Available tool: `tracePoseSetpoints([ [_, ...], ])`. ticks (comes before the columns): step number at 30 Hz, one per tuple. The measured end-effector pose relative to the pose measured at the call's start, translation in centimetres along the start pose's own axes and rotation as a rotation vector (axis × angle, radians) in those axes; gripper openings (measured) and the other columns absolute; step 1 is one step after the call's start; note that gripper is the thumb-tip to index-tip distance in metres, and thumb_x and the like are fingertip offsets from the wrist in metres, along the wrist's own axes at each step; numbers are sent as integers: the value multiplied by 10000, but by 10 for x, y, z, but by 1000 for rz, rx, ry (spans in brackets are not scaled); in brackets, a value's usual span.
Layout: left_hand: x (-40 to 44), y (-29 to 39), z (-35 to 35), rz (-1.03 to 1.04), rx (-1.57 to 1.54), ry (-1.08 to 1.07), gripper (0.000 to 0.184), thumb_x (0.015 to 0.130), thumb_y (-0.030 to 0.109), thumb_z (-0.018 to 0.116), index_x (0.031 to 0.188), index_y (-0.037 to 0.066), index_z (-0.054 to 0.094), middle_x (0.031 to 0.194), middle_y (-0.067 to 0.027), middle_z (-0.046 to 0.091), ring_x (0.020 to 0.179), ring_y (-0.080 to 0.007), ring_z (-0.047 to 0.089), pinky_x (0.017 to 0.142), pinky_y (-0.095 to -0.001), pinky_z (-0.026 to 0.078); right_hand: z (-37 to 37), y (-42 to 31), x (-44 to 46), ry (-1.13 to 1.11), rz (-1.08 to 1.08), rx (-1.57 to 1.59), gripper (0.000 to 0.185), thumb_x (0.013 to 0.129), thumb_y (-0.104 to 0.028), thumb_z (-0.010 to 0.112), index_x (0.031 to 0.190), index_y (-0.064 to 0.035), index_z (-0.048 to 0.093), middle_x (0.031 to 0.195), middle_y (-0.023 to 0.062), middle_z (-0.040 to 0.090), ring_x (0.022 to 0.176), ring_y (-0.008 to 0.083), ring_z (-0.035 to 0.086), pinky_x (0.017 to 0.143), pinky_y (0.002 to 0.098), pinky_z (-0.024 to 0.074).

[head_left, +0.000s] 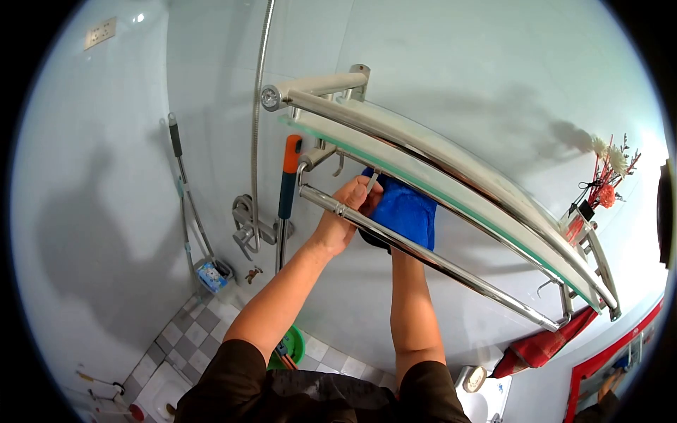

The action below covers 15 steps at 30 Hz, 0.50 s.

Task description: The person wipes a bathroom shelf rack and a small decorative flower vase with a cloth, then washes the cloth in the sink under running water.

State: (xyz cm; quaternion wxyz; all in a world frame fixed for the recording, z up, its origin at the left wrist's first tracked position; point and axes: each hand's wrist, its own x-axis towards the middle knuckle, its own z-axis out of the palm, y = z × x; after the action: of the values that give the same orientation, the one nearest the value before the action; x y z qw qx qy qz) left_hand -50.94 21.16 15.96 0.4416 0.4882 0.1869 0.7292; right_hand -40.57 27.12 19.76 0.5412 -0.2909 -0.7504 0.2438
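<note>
**Bare hands at a small hook under the bathroom rack**

Head view only; I'm reading the hands from a distance.

Left hand [350,211]: up behind the near bar [430,259], thumb and fingers curled in. I read it as pinching a small metal hook [371,183] that hangs under the glass shelf [395,167]. Right hand: hidden by a blue cloth [403,215]; only the forearm [412,303] shows, so I cannot tell how those fingers sit. The cloth is just right of the left hand, below the shelf and beyond the near bar.

Risks noted:
1. Snag. The cloth lies right beside the hook; a sideways pull could catch the fabric.
2. Slip. If the left pinch is shallow, the fingertips could slide off and scrape on the metal.
3. Jolt. A hard tug could shake the rack [416,144] and upset the flowers [617,161] at its right end. I cannot tell how they are supported.
4. Knock. The orange-topped handle [293,153] stands left of the left wrist; a wide leftward swing could hit it.
</note>
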Motion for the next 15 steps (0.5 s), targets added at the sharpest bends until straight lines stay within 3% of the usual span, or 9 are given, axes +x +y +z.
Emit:
tracePoseSetpoints([
  [11,8,-3,6,224,297,236,431,885,513,506,830,88,552,663,58,444,619,-34,374,557,-183,296,-3,12,13,28,-31,252,120,807,-147,559,847,-35,572,801,110,584,728,249,559,656,342,453],
  [15,8,-4,3,255,313,221,436,893,513,490,831,86,551,662,62,438,621,-35,377,560,-184,302,3,14,5,58,-27,267,115,818,-145,553,849,-35,566,794,104,580,717,239,556,647,334,454],
])
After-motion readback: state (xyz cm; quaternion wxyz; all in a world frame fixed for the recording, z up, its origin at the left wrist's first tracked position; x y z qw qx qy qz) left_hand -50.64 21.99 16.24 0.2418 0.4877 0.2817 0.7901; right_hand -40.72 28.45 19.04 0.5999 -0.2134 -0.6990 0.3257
